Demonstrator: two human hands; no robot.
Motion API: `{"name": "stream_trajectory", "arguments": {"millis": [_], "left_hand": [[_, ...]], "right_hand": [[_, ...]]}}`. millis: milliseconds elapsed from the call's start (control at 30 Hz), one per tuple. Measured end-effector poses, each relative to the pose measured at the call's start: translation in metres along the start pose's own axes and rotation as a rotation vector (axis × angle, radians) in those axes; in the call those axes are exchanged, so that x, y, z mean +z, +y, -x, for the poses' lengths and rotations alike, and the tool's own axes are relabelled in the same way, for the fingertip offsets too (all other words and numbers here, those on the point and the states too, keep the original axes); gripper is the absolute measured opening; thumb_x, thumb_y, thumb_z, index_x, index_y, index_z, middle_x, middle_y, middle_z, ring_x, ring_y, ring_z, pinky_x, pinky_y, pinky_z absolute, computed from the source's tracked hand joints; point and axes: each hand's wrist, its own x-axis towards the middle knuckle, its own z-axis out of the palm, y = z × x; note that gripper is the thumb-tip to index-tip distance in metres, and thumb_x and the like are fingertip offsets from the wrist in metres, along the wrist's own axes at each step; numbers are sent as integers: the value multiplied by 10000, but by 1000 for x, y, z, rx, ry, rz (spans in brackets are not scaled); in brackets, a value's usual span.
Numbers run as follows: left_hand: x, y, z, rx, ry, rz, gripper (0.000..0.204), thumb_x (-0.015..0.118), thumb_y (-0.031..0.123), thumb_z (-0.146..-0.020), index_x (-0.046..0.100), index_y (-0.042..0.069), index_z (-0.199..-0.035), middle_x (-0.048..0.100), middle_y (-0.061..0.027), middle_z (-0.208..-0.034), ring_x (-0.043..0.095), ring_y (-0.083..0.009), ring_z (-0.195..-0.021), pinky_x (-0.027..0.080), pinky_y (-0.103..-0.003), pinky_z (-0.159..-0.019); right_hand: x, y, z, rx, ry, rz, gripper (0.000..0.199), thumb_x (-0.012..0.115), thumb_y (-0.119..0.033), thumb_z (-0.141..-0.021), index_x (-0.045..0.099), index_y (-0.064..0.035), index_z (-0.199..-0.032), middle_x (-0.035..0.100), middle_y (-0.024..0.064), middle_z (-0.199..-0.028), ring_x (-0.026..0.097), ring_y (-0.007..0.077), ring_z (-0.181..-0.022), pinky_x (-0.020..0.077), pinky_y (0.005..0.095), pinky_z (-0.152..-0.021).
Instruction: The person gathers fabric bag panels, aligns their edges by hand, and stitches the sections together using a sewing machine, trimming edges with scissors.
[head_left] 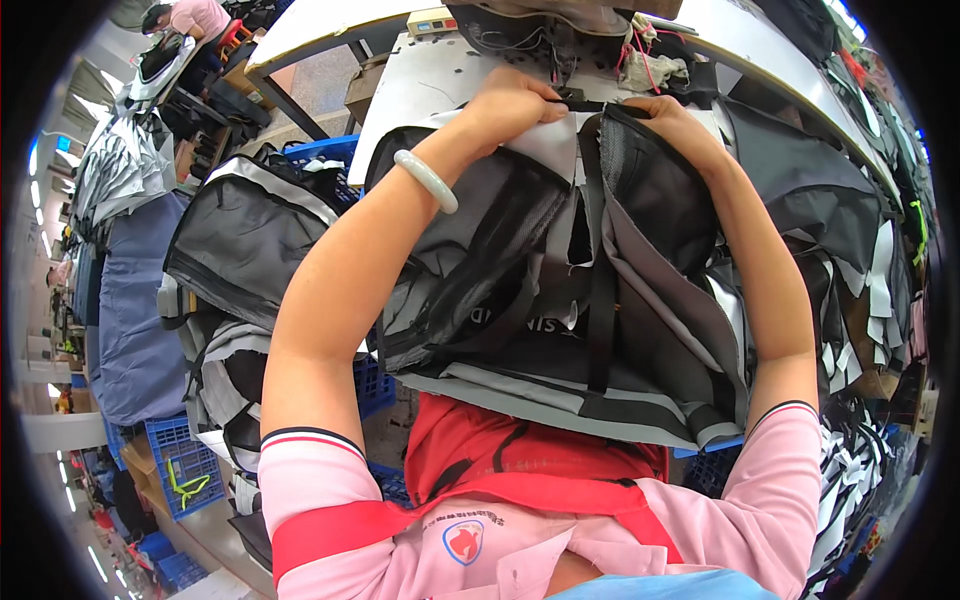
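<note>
My left hand (520, 105), below a pale bracelet (428, 182) on the wrist, pinches the top edge of a grey-and-black bag piece (500, 290) between thumb and fingers; a little way to the right, my right hand (670, 125) pinches the same piece by its dark, mesh-sided edge. Gripped at two near points, the stretch between seems drawn flat just in front of the dark machine (500, 35), while the bulk spills over the near side toward my red apron (530, 450), presumably so its folds stay clear of that edge. The white desk (420, 80) shows bare mostly to the left, flecked with dark marks, a small control box (432, 22) at its far end; right of the machine sits a pale cloth bundle (655, 70) tangled with pink thread. Around me, from far left, the room holds a stack of pale pieces (125, 160), blue crates (190, 465), a seated co-worker (195, 20) in pink at the back and another dark bag piece (250, 235) close by my left arm; on the right, more grey panels (800, 170) are heaped, within easy reach, I judge.
</note>
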Motion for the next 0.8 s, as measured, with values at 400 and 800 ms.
{"name": "stream_trajectory", "arguments": {"millis": [400,800], "left_hand": [[-6,-25,-27,30,-9,50,344,762,146,-783,692,-54,-1054,688,-102,-976,605,-160,-931,442,-266,-865],[-9,-26,-40,137,39,101,250,750,56,-761,727,-29,-995,714,-96,-910,631,-141,-818,482,-258,-793]], "right_hand": [[-9,13,-29,-18,-57,-2,341,671,-180,-886,646,55,-1132,668,10,-913,586,44,-770,487,203,-695],[-11,6,-34,-17,-6,82,312,625,-146,-926,625,28,-1185,673,-2,-984,606,31,-818,495,180,-741]]}}
